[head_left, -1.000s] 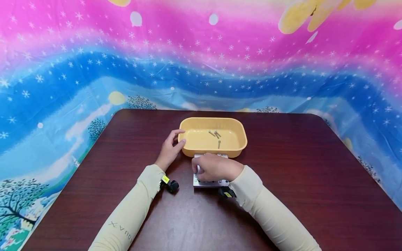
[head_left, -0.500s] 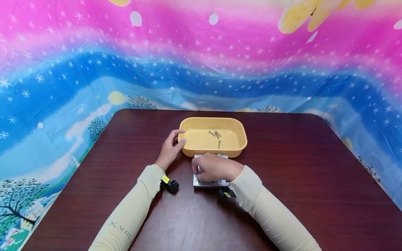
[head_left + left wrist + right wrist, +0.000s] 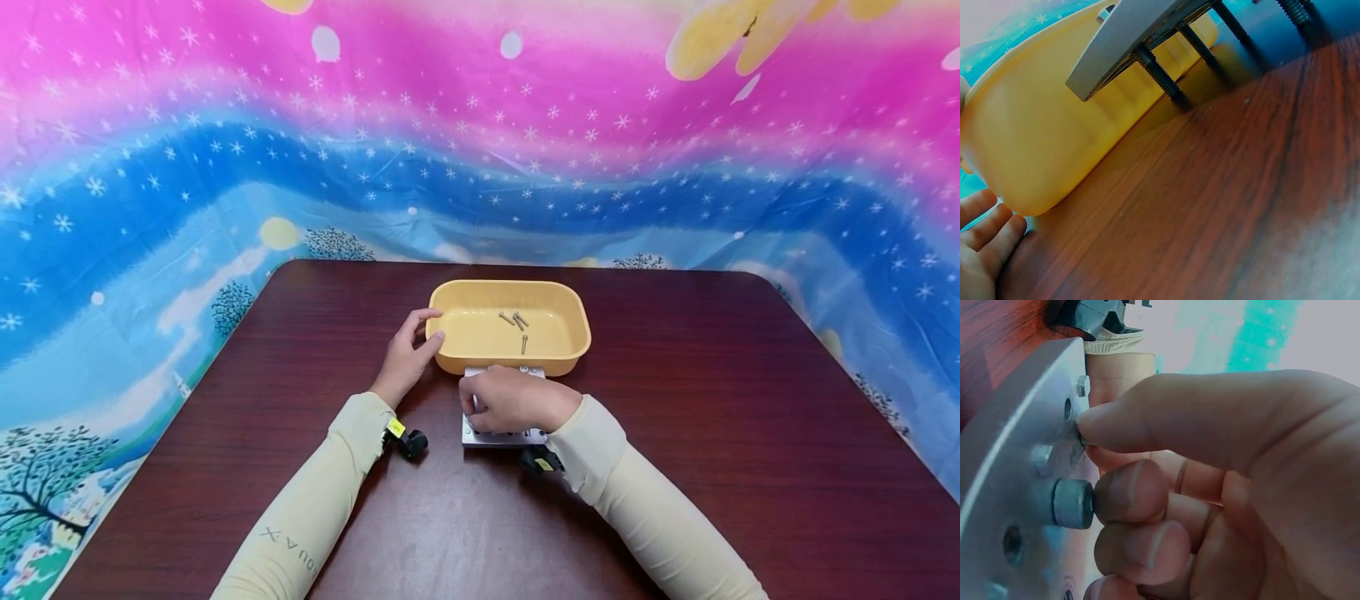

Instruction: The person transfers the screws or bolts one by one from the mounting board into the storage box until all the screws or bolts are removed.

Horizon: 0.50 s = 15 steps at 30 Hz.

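Observation:
My left hand (image 3: 405, 360) holds the left end of a yellow plastic bin (image 3: 450, 364), its thumb and forefinger at the rim. Several bolts (image 3: 524, 343) lie inside the bin. In front of the bin is a silver metal plate (image 3: 498, 443), partly covered by my right hand (image 3: 521, 402). Bolt shanks (image 3: 1159, 75) stick out beneath the plate in the left wrist view. On the plate's face, the right wrist view shows a socket-head bolt (image 3: 1074, 503) beside my curled fingers. My right thumb and forefinger pinch a bolt at the plate, mostly hidden by the thumb tip.
Everything rests on a dark red wooden table (image 3: 697, 417). Behind it hangs a pink and blue printed cloth (image 3: 480, 150). A black wrist camera (image 3: 411, 443) sits at my left cuff, and another camera (image 3: 542, 459) is close to the plate's right front corner.

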### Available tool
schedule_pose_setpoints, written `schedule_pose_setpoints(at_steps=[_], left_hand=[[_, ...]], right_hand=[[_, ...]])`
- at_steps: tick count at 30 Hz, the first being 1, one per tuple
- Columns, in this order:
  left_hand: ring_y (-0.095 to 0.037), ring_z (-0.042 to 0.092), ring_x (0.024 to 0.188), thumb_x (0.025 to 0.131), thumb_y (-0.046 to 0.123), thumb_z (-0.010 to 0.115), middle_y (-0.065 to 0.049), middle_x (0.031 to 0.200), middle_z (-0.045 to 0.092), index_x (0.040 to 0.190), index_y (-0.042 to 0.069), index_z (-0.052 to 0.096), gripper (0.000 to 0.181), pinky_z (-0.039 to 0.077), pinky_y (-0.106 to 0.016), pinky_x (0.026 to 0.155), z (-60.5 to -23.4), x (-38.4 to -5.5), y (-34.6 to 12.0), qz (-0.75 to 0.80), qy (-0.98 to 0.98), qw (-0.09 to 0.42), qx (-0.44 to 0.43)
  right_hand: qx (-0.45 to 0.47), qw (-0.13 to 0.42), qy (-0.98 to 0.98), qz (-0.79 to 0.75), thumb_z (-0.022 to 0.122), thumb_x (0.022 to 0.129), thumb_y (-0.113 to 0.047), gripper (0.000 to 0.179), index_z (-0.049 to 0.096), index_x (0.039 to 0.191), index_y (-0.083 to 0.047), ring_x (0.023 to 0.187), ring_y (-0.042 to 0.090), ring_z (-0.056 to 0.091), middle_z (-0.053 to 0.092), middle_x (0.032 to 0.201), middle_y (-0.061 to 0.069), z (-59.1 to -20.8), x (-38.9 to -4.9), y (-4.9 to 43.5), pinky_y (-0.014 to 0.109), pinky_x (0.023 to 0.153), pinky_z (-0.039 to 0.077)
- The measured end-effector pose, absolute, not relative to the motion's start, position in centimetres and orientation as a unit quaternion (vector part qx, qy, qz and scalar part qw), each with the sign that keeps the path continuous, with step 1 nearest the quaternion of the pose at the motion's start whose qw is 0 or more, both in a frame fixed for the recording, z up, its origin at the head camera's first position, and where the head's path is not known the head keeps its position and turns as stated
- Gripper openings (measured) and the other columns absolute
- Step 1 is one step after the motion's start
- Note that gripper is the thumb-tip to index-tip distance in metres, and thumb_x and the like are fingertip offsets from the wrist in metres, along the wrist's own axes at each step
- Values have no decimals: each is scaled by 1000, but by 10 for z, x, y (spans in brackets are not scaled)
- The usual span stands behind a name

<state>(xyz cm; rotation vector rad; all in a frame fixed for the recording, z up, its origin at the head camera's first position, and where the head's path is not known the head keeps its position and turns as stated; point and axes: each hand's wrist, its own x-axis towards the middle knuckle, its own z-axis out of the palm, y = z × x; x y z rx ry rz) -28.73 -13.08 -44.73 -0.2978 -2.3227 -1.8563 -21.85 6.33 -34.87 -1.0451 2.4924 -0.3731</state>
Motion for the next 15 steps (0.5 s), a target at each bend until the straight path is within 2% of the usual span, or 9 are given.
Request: schedule_pose_setpoints(at_steps=[15], left_hand=[[-26,54,116,95,16,59,-14,135,54,131,15,52,37,47,-41,90,-447,-287,-131,-614,-779,76,-103]], right_hand=[[-386,193,893,-130,65,88,-15,6,60,84,-16,58,9,51,56,70,-5,-350,-219,64,25,55,44]])
